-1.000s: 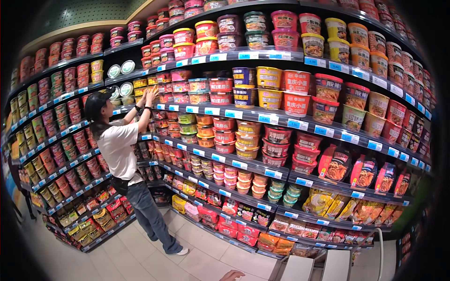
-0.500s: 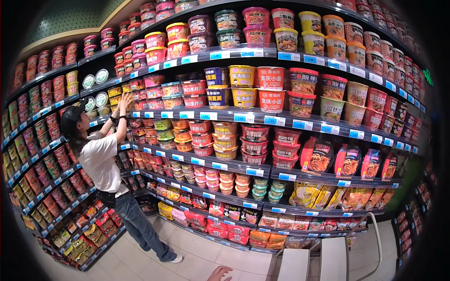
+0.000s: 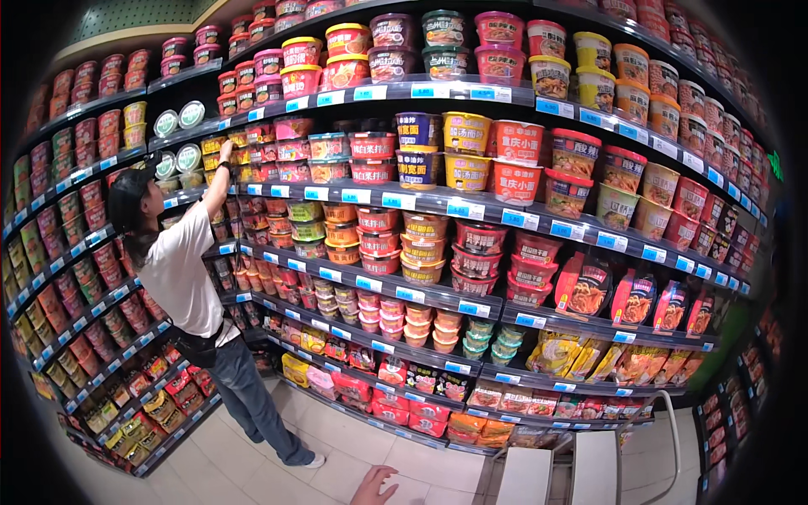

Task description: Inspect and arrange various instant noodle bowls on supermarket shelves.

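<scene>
My left hand (image 3: 373, 486) shows at the lower edge, above the pale floor tiles. Its fingers are loosely bent and apart, with nothing seen in them, and it touches no shelf. My right hand is out of sight. Ahead stands a long curved shelf unit (image 3: 471, 202) stacked with instant noodle cups and bowls. Among them are red bowls (image 3: 515, 187), yellow bowls (image 3: 465, 172) and dark blue bowls (image 3: 417, 168). At the left another person (image 3: 181, 252) in a dark cap, white T-shirt and jeans reaches up to small yellow tubs (image 3: 210, 162) on a middle shelf.
A step stool (image 3: 526, 475) with pale treads and a metal handrail (image 3: 676, 438) stands at the lower right, close to the shelves. Bagged noodles (image 3: 555, 349) fill the lower shelves. More shelving (image 3: 732, 429) rises at the far right. Light tiles (image 3: 337, 488) cover the floor.
My left hand has come further up into view and a little left. The other person has shifted; one raised arm now shows at the yellow tubs where two hands showed before. The view has turned slightly.
</scene>
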`<state>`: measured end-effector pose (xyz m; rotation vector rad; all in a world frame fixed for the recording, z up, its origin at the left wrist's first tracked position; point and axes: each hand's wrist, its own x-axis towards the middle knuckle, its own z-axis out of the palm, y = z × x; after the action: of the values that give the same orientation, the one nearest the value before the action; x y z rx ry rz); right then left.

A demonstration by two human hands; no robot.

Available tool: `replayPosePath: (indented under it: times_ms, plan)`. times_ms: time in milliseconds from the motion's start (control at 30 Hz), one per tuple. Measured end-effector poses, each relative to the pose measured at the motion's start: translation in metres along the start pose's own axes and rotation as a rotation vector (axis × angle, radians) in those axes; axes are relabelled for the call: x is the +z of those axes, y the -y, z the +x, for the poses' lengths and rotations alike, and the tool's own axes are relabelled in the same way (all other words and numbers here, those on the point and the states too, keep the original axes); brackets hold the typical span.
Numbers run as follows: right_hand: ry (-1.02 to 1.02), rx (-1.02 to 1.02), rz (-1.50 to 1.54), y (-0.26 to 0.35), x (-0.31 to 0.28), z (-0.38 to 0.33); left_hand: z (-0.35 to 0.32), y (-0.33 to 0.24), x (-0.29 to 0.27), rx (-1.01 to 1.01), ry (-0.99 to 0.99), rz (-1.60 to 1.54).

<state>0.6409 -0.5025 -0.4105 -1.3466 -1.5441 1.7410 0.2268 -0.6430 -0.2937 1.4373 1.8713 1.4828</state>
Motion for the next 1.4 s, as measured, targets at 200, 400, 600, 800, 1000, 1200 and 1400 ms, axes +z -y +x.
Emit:
replayPosePath:
  times_ms: [200, 400, 600, 800, 1000, 1200, 1400]
  plan:
    - [0.012, 0.01, -0.04, 0.041, 0.014, 0.027, -0.001, 0.022, -0.02, -0.063, -0.018, 0.013]
    - [-0.045, -0.13, -0.112, 0.124, -0.002, 0.087, -0.009, 0.054, -0.051, -0.173, -0.077, 0.011]
    - [-0.13, -0.268, -0.279, 0.27, -0.026, 0.112, 0.101, 0.094, -0.129, -0.142, 0.074, 0.113]
    - [-0.151, -0.484, -0.093, 0.389, -0.046, 0.15, 0.275, -0.022, -0.141, 0.163, -0.037, -0.063]
    - [0.053, -0.584, -0.151, 0.484, -0.081, 0.176, 0.398, -0.106, -0.097, 0.331, 0.061, -0.23]
    - [0.166, -0.455, -0.468, 0.543, -0.149, 0.198, 0.469, -0.132, -0.061, 0.412, 0.056, -0.192]
    - [0.137, -0.671, -0.295, 0.578, -0.173, 0.228, 0.501, -0.142, -0.031, 0.372, 0.058, -0.257]
